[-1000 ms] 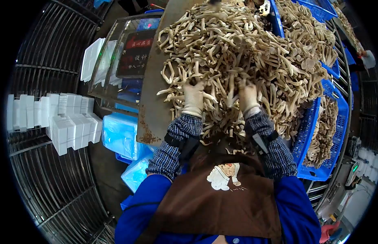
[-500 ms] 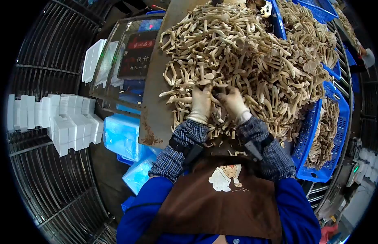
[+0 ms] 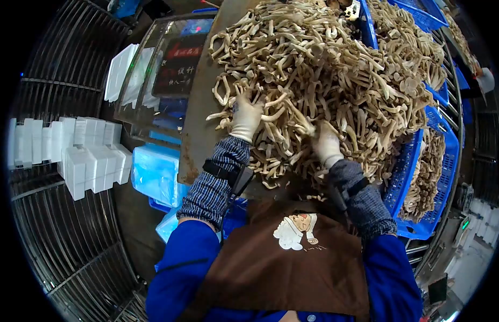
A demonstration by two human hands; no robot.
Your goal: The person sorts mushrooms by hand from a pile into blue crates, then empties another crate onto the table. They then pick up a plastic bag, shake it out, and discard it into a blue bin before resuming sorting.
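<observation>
A big heap of pale long-stemmed mushrooms (image 3: 324,59) covers the metal table (image 3: 198,139) in front of me. My left hand (image 3: 245,115), in a light glove, rests on the heap's near left edge with its fingers curled into the stems. My right hand (image 3: 327,144), gloved too, is closed around a few mushroom stems at the heap's near side, a stem sticking up past the fingers. Both forearms wear checked sleeves with dark straps. A brown apron (image 3: 292,263) over blue clothing fills the bottom.
Blue plastic crates (image 3: 416,177) full of mushrooms stand to the right and behind the heap. White foam boxes (image 3: 83,155) sit on wire racks at left, with blue plastic-wrapped packs (image 3: 155,174) below a glass-topped case (image 3: 169,70). Another person's hand (image 3: 483,78) shows far right.
My hands were close together in the middle of the heap's near edge; they have spread apart, the left going up and left, the right drawing down and right with stems.
</observation>
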